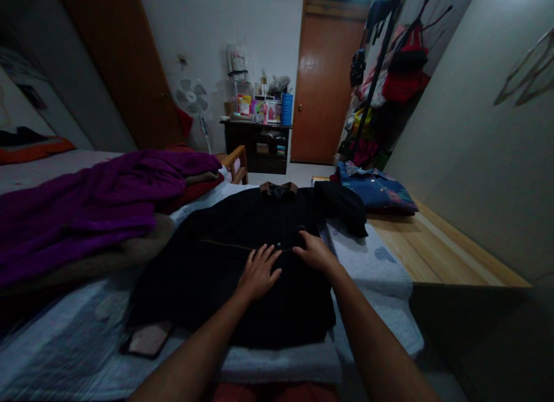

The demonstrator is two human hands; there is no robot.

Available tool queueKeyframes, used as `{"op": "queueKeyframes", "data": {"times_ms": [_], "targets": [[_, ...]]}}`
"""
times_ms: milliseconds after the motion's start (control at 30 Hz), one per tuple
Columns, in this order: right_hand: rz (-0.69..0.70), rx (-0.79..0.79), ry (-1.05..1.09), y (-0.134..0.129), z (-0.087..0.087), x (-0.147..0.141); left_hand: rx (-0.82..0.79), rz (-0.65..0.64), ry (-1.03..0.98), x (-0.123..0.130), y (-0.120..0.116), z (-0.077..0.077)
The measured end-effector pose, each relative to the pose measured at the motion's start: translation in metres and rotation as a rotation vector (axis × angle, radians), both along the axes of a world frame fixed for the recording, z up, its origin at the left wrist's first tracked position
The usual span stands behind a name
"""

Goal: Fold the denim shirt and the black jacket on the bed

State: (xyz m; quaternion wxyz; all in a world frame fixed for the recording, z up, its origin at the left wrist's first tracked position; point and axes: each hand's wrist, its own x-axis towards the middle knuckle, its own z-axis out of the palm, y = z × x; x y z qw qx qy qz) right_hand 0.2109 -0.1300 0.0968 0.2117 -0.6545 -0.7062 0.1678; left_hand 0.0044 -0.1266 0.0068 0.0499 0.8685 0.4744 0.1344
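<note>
A black jacket [264,298] with a brown collar [279,189] lies spread, front up, on a pale patterned bed cover [367,263]. A thin brown line runs across its chest, and a small button shows near the middle. Palm down on the jacket's front, my left hand [258,274] is open with its fingers spread. My right hand [315,253] touches the jacket's right side; its thumb and forefinger are apart, and the other fingers are mostly hidden. The right sleeve [341,206] is bent outward beyond this hand, while the left one cannot be made out clearly.
Purple clothing [108,200] is heaped at left. A folded blue denim garment [374,188] sits on the wooden board [415,246] at right. A dark-rimmed flat rectangle [149,338] lies by the jacket's hem. Behind are a fan [191,96], a dark cabinet [255,142] and a door [324,85].
</note>
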Motion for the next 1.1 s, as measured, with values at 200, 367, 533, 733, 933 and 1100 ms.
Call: {"op": "queueKeyframes", "data": {"times_ms": [200,367,533,733,933,1100], "targets": [[-0.399,0.295,-0.159,0.007,0.005,0.033,0.016,-0.008,-0.043,-0.002,0.001,-0.006],[-0.783,0.29,-0.357,0.022,-0.001,0.084,-0.001,-0.008,-0.046,-0.002,0.0,-0.003],[-0.773,0.187,-0.439,0.037,-0.002,0.096,-0.02,0.002,-0.053,-0.001,-0.002,0.002],[-0.586,0.195,-0.291,0.048,0.042,0.052,-0.014,0.0,-0.074,-0.002,-0.003,0.002],[-0.319,-0.058,-0.285,0.028,0.031,-0.017,0.024,0.0,-0.077,-0.001,-0.002,-0.004],[-0.294,-0.258,-0.306,0.002,-0.017,-0.048,0.034,-0.002,-0.077,-0.002,-0.001,-0.006]]}}
